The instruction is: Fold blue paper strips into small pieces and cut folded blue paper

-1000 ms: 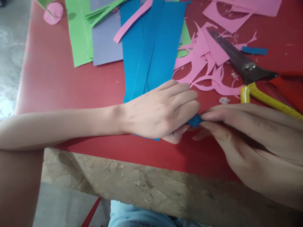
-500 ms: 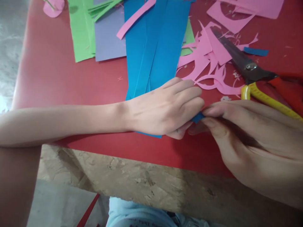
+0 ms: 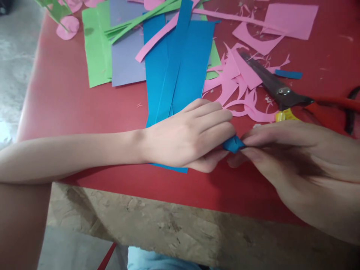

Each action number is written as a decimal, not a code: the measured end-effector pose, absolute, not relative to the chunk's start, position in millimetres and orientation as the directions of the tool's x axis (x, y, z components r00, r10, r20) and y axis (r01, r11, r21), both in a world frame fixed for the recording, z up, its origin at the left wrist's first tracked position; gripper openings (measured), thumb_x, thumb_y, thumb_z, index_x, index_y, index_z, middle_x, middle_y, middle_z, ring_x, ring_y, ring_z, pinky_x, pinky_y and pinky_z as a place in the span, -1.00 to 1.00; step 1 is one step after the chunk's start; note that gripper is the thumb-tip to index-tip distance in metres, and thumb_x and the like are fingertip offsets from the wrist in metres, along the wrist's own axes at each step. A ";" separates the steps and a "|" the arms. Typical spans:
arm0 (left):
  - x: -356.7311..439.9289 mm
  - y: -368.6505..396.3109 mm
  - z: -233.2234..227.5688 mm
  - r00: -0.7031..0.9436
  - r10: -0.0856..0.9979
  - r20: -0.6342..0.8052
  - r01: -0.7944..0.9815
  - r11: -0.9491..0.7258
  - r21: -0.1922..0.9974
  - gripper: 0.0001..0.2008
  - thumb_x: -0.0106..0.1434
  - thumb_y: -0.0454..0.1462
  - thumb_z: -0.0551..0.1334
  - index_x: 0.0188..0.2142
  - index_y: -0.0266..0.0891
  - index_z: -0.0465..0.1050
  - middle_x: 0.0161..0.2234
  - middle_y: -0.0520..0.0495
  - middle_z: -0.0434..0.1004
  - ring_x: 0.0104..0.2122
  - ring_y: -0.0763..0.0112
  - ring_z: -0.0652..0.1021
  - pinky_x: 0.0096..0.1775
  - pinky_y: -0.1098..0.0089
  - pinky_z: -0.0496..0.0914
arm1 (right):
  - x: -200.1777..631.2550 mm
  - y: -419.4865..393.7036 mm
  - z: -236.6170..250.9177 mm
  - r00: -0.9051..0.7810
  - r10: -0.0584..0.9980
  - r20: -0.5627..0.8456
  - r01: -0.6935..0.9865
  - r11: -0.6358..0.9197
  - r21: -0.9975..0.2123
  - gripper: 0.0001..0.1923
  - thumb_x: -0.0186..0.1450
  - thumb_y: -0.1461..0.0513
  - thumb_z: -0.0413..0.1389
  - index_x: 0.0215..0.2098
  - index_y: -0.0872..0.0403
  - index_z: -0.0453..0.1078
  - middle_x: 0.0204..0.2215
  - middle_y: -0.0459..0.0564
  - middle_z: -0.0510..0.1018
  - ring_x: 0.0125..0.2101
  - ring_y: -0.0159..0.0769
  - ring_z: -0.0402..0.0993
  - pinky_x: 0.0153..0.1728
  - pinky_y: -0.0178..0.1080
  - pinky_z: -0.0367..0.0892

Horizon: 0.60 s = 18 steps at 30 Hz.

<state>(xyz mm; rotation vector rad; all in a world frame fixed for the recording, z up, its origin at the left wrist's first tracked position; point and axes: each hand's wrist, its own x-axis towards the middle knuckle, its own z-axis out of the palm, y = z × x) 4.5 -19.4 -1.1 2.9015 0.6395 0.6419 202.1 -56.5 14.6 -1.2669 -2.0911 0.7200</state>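
Observation:
A small folded piece of blue paper [image 3: 234, 144] is pinched between my two hands near the table's front edge. My left hand [image 3: 194, 137] grips its left end with curled fingers, the back of the hand facing up. On the other end, the thumb and forefinger of my right hand [image 3: 292, 161] press together. Much of the piece is hidden by the fingers. Under my left hand and wrist lie blue paper sheets and strips [image 3: 191, 67]. Scissors [image 3: 284, 92] with a yellow and red handle rest just beyond my right hand, which covers part of the handle.
Pink paper scraps [image 3: 233, 78] spread over the red tabletop [image 3: 112, 108]. Green paper [image 3: 97, 48] and a purple sheet [image 3: 129, 63] lie at the back left, near pink paper rounds [image 3: 67, 28]. A short blue strip [image 3: 288, 74] sits right of the scissors' blades.
More of the blue piece shows between my fingers, and my hands sit slightly farther apart. The view has shifted, so the tabletop things appear lower and more of the far side shows.

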 end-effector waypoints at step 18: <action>4.8 -18.6 -1.2 0.762 0.496 0.415 0.442 -0.868 0.225 -0.67 0.34 -0.16 -0.18 -0.38 -0.19 0.26 -0.48 -0.02 0.37 -0.35 0.40 0.45 -0.15 0.24 0.34 | 198.3 -53.2 14.9 -0.387 0.851 0.354 0.585 0.524 -0.619 -0.93 0.25 0.26 0.12 -0.30 -0.05 0.37 -0.34 -0.19 0.54 -0.29 -0.46 0.49 -0.24 -0.34 0.44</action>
